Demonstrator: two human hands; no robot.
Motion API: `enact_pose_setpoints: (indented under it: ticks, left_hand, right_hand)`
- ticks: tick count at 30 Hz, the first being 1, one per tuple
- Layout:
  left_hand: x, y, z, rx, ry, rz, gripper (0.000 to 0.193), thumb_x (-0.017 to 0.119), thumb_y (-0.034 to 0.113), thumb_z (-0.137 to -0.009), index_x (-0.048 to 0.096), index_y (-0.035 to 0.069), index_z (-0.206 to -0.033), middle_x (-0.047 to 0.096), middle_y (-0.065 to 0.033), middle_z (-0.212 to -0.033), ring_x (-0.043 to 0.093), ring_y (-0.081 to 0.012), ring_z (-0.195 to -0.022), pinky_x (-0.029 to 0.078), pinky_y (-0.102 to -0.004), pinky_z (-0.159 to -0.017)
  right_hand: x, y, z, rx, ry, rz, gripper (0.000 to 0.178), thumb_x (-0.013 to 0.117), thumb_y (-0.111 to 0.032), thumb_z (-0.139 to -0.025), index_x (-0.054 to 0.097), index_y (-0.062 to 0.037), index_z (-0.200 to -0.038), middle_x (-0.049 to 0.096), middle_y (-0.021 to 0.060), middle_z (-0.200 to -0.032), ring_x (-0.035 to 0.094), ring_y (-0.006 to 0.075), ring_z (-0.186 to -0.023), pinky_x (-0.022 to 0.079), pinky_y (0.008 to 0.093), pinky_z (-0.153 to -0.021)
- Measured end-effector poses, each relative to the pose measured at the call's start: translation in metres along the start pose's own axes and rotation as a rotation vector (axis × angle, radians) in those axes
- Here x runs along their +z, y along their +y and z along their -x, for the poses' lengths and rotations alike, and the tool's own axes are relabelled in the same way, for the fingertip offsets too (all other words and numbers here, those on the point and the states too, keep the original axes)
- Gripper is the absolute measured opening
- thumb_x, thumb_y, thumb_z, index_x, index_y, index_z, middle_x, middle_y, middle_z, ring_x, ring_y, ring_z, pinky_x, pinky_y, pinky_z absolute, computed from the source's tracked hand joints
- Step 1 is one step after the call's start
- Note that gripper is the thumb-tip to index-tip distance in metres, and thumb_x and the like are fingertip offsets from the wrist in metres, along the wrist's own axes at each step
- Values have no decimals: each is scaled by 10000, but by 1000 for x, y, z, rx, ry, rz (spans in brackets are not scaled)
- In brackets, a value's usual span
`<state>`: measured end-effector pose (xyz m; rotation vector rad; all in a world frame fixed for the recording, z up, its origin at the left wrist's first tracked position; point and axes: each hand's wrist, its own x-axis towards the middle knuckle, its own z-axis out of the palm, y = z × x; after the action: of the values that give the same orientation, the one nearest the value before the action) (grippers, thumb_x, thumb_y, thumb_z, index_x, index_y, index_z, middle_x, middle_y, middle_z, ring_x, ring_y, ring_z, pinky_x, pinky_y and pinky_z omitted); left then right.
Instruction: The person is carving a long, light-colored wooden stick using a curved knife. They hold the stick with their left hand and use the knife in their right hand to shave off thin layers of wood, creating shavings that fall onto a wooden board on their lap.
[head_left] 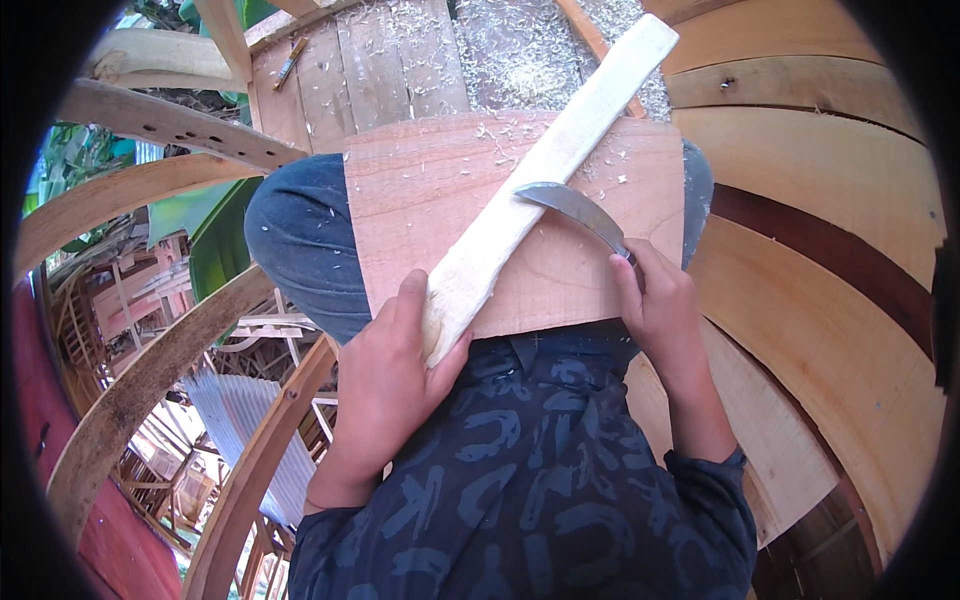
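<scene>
The near end of a long, pale, flat wooden stick (560, 150) is gripped by the left hand (393, 350). A curved grey metal blade (580, 208) is held at its base in the closed right hand (660, 300), its tip laid over the stick ahead of both hands. Beneath the stick, a pinkish-brown flat wooden board (420, 200) is supported across blue-trousered legs (300, 230).

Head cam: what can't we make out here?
All in the head view:
Handle of the curved knife: mostly covered by the right hand.
Some fingertips of the left hand: hidden by the pale wood strip and the hand itself.
Middle of the jeans: under the flat board.
Red surface, lower left: cut off by the dark rim.
</scene>
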<state>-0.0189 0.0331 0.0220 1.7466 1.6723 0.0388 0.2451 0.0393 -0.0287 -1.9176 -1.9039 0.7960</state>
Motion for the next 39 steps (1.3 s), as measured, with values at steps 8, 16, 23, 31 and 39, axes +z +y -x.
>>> enact_pose_setpoints:
  ticks: [8,16,23,31,39]
  left_hand:
    - [3,-2,0,5,23,-24,594,727,242,-796,447,10,-1265,641,-259,-905,640,-453,-812,504,-470,-665]
    - [3,-3,-3,19,-13,-28,638,717,281,-803,448,-25,-1293,642,-224,-873,657,-387,-751,517,-442,-628]
    - [5,-2,-6,34,18,-50,620,714,291,-799,457,-11,-1275,647,-212,-838,662,-376,-735,515,-433,-612]
    - [4,-8,-1,-19,5,1,561,754,335,-778,498,43,-1184,657,-195,-754,671,-381,-685,515,-429,-593]
    - [-3,-21,-9,-37,-162,237,578,821,398,-727,540,20,-1063,642,-202,-713,667,-392,-701,512,-404,-613]
  right_hand:
    - [2,14,-12,-12,56,22,183,620,-202,-920,620,-28,-980,652,170,-819,647,349,-686,502,418,-593]
    - [-2,3,-10,-65,1,-65,189,630,-228,-920,623,-46,-967,639,169,-757,642,359,-675,493,422,-578]
    - [-1,7,-25,-52,-22,16,185,642,-234,-908,621,-55,-952,639,149,-751,641,345,-654,490,410,-553]
    - [-35,63,-38,285,182,17,221,611,-217,-947,613,1,-985,563,155,-626,569,272,-531,442,360,-522]
    - [-3,10,-12,76,-21,-179,227,672,-208,-901,613,4,-953,558,159,-621,560,303,-522,427,373,-514]
